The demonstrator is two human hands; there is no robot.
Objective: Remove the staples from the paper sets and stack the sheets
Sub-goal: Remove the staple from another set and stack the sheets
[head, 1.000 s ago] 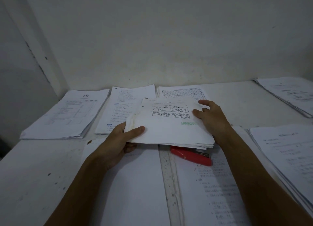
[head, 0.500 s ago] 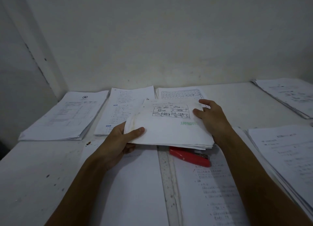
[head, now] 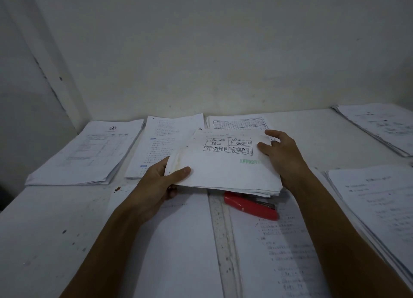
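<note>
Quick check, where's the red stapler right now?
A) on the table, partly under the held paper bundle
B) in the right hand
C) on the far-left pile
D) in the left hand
A: the stapler lies on the table sheets, its far end hidden under the bundle held by the left hand and right hand.

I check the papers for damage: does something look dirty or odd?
Yes. The held bundle has a yellowish stain along its left edge, near the left hand, and small reddish-brown spots mark the table.
</note>
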